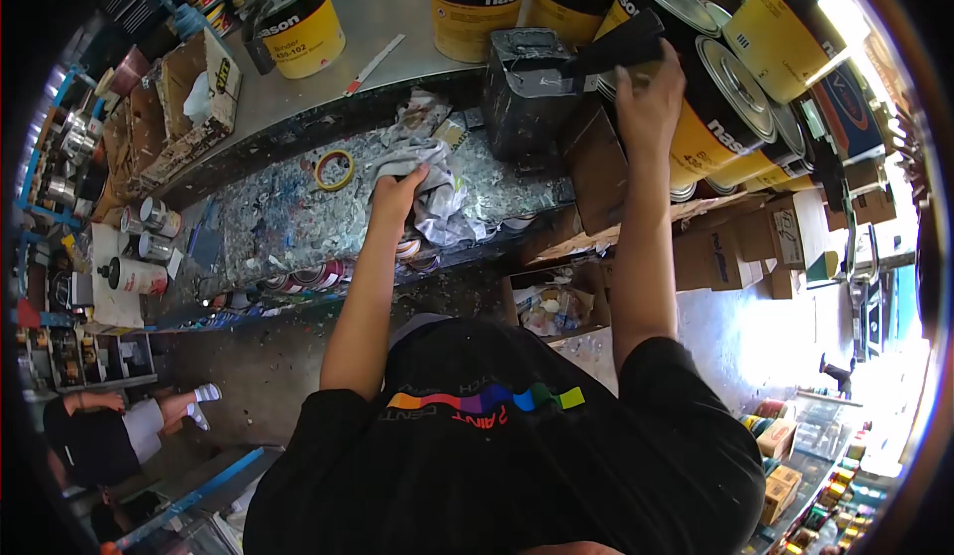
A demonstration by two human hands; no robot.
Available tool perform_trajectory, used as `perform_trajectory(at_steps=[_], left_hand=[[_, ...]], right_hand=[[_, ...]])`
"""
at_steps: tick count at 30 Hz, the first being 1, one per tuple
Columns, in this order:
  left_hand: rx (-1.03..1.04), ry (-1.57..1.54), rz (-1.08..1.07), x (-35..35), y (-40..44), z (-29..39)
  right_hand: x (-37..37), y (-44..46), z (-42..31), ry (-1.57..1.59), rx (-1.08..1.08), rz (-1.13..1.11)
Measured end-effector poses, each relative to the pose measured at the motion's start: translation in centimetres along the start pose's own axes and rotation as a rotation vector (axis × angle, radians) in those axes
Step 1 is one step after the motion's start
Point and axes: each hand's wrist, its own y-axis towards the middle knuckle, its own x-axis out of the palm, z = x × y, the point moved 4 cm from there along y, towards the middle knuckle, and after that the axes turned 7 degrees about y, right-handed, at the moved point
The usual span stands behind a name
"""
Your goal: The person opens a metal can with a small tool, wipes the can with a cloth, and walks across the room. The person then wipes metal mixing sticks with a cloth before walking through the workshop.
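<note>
My left hand (397, 192) is closed on a crumpled grey rag (442, 182), which lies on the paint-spattered bench (283, 212). Stretched out to the far right, my right hand (653, 98) has its fingers around the end of a flat black lid-like piece (621, 43). That piece slants up beside a dark, paint-stained square can (522, 108) standing at the bench's back edge. Whether the two are joined, I cannot tell. To the left of the rag lies a roll of yellow tape (334, 169).
Yellow-and-black Nason cans (477, 13) stand along the grey raised counter (388, 8), with more cans (715, 118) stacked at right. A white stick (376, 64) lies there. Below are cardboard boxes (715, 257) and an open box of rubbish (556, 307). Another person (99, 436) is at lower left.
</note>
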Motion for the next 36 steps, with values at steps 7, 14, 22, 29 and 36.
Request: perform_trajectory(at_steps=[7,14,22,29,36], left_hand=[[0.33,0.099,-0.004,2.3,0.3,10.4],[0.168,1.142,-0.063,1.6,-0.9,9.7],[0.077,0.433,-0.082,-6.5,-10.7,-1.4],[0.071,-1.214,-0.163,-16.2,-20.2,1.9],[0.218,0.048,0.44,-29.8,-28.7,-2.9]], right_hand=[[0.9,-10.2,-3.4,0.278,0.25,-0.295],[2.8,-15.5,-2.1,0.305,0.135,-0.486],[5.4,-22.3,-5.5,0.419,0.201,-1.075],[10.8,-29.5,-18.8,1.668,1.406,-1.275],[20.7,-41.3,-32.3,1.055,0.339,-1.724]])
